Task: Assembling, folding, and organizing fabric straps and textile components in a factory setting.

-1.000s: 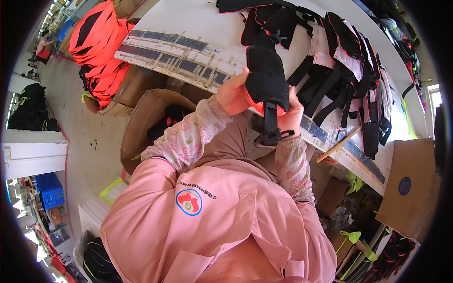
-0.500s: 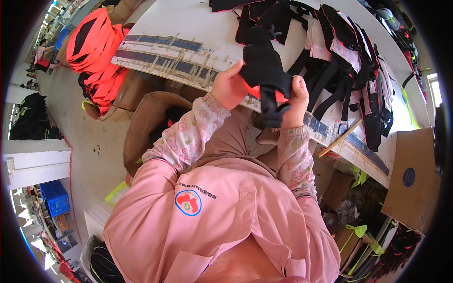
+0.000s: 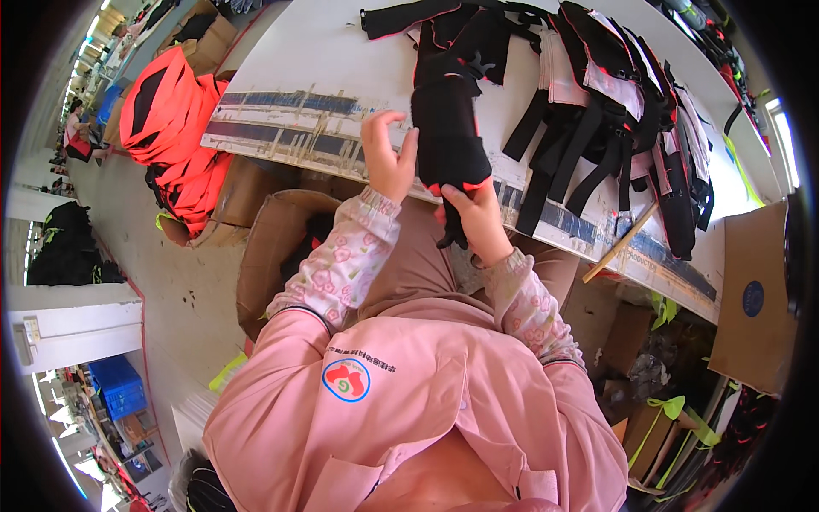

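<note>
My right hand [image 3: 479, 220] is closed on the lower end of a black padded fabric piece [image 3: 445, 128] with bright coral edging. Below that grip, a narrow black strap dangles from it. The piece stretches over the front edge of the white table [image 3: 324, 51], and its far end meets other black strapped pieces. Just left of it, my left hand [image 3: 391, 160] is raised with thumb and fingers apart, holding nothing. Beyond lies another black piece [image 3: 478, 41] with coral edging. To the right is a heap of black and pale-pink strapped fabric pieces [image 3: 597, 94].
A wooden stick [image 3: 621, 243] juts from the table's taped front edge. Coral fabric bundles [image 3: 175, 128] are piled at the left. An open cardboard box [image 3: 256, 256] stands below the table; another carton [image 3: 751, 299] is at the right. A person [image 3: 77, 132] is far off at the left.
My left hand has let go of the black fabric piece and moved slightly left. My right hand has shifted left and nearer me, still gripping its end. The piece now lies straighter.
</note>
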`<state>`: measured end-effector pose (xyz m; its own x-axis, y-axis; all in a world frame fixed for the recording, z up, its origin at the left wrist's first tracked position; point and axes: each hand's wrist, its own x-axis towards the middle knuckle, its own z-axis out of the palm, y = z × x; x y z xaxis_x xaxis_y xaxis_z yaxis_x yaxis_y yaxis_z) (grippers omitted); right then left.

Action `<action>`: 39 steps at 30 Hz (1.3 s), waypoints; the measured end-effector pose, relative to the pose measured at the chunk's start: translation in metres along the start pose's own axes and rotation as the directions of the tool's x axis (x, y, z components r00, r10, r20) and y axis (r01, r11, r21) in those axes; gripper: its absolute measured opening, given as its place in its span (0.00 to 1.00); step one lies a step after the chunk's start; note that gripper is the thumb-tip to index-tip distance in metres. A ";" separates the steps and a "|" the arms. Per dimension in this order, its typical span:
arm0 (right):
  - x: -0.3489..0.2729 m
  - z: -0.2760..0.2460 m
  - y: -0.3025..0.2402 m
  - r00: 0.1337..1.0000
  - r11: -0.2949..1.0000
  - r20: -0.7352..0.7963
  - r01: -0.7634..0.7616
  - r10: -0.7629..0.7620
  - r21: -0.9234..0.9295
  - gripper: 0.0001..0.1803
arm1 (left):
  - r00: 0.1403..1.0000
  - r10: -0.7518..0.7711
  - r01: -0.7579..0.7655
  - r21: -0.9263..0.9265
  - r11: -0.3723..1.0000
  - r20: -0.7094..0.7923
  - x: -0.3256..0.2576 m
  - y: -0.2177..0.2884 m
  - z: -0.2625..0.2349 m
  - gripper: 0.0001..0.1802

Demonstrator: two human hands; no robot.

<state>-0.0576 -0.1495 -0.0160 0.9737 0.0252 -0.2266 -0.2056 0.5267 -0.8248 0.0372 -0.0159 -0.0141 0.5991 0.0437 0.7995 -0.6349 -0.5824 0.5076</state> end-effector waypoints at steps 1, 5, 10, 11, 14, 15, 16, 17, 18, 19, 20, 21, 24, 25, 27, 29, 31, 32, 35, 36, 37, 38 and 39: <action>-0.001 0.002 0.001 0.996 0.978 -0.030 0.082 -0.089 -0.192 0.34 | 0.993 -0.004 0.020 -0.126 0.992 0.122 0.002 0.003 -0.005 0.11; -0.003 0.010 0.003 0.966 0.790 -0.018 0.199 -0.256 -0.580 0.39 | 0.836 -0.261 0.451 -0.332 0.828 0.483 -0.014 0.016 -0.007 0.11; -0.007 0.018 0.005 0.930 0.623 0.052 0.284 -0.363 -0.728 0.41 | 0.798 -0.301 0.504 -0.304 0.809 0.523 -0.030 0.010 -0.004 0.14; -0.005 0.017 0.007 0.906 0.603 0.097 0.351 -0.412 -0.716 0.42 | 0.778 -0.305 0.555 -0.373 0.743 0.549 -0.031 0.010 -0.005 0.14; -0.006 0.015 0.006 0.918 0.644 0.134 0.361 -0.373 -0.674 0.42 | 0.743 -0.273 0.629 -0.500 0.595 0.611 -0.025 0.007 -0.008 0.14; -0.005 0.014 0.004 0.917 0.643 0.135 0.363 -0.376 -0.674 0.42 | 0.727 -0.239 0.657 -0.551 0.514 0.643 -0.023 0.006 -0.008 0.15; -0.005 0.011 0.001 0.949 0.704 0.111 0.294 -0.294 -0.646 0.42 | 0.726 -0.236 0.657 -0.551 0.514 0.645 -0.018 0.007 -0.010 0.15; -0.004 0.010 -0.001 0.974 0.758 0.091 0.220 -0.208 -0.614 0.42 | 0.732 -0.209 0.622 -0.511 0.594 0.649 -0.013 0.009 -0.011 0.15; -0.002 0.010 -0.001 0.974 0.760 0.088 0.219 -0.209 -0.612 0.42 | 0.734 -0.181 0.580 -0.466 0.668 0.654 -0.008 0.010 -0.011 0.15; -0.001 0.011 -0.001 0.978 0.747 0.065 0.193 -0.196 -0.636 0.42 | 0.730 -0.181 0.583 -0.462 0.668 0.659 -0.001 0.013 -0.011 0.15; -0.002 0.017 -0.002 0.983 0.735 0.043 0.162 -0.178 -0.658 0.41 | 0.787 -0.256 0.527 -0.395 0.753 0.562 0.005 0.014 -0.010 0.16; -0.004 0.022 -0.005 0.984 0.717 0.018 0.143 -0.179 -0.682 0.34 | 0.836 -0.311 0.474 -0.310 0.824 0.451 0.013 0.014 -0.008 0.16; -0.011 0.038 -0.020 0.985 0.648 0.123 0.175 -0.125 -0.741 0.23 | 0.928 -0.314 0.337 -0.094 0.937 0.199 0.034 -0.018 -0.003 0.16; -0.011 0.039 -0.019 0.987 0.741 0.161 0.113 -0.007 -0.662 0.15 | 0.937 -0.323 0.329 -0.027 0.944 0.132 0.039 -0.040 -0.003 0.17; -0.020 0.047 -0.021 0.980 0.752 0.195 0.106 0.031 -0.650 0.12 | 0.928 -0.372 0.372 0.066 0.926 -0.021 0.059 -0.084 -0.017 0.18; -0.036 0.057 -0.027 0.965 0.811 0.249 0.085 0.077 -0.578 0.11 | 0.907 -0.420 0.420 0.009 0.907 0.009 0.071 -0.123 -0.034 0.20; -0.053 0.064 -0.034 0.943 0.796 0.312 0.104 0.111 -0.597 0.10 | 0.905 -0.426 0.425 0.085 0.901 -0.008 0.085 -0.156 -0.057 0.21; -0.063 0.073 -0.032 0.901 0.783 0.408 0.145 0.149 -0.605 0.09 | 0.958 -0.239 0.282 0.372 0.885 -0.157 0.093 -0.205 -0.106 0.22; -0.080 0.057 -0.019 0.906 0.811 0.373 0.060 0.200 -0.581 0.10 | 0.899 -0.415 0.431 0.442 0.786 -0.139 0.103 -0.235 -0.191 0.20; -0.076 0.056 -0.017 0.914 0.809 0.355 0.052 0.199 -0.586 0.10 | 0.918 -0.390 0.384 0.401 0.832 -0.068 0.102 -0.217 -0.194 0.20; -0.070 0.061 -0.019 0.872 0.801 0.450 0.126 0.191 -0.585 0.09 | 0.932 -0.358 0.351 0.385 0.854 -0.056 0.100 -0.219 -0.220 0.21; -0.071 0.066 -0.019 0.834 0.794 0.518 0.180 0.191 -0.581 0.09 | 0.924 -0.381 0.361 0.360 0.861 -0.014 0.096 -0.221 -0.238 0.22; -0.069 0.075 -0.022 0.806 0.813 0.551 0.162 0.218 -0.559 0.11 | 0.884 -0.464 0.395 0.427 0.813 0.065 0.089 -0.237 -0.277 0.23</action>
<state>-0.1127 -0.0994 0.0565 0.7938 0.6033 -0.0773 -0.0644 -0.0430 -0.9970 0.1059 0.3513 0.0258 0.8555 0.2557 0.4502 -0.0714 -0.8030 0.5917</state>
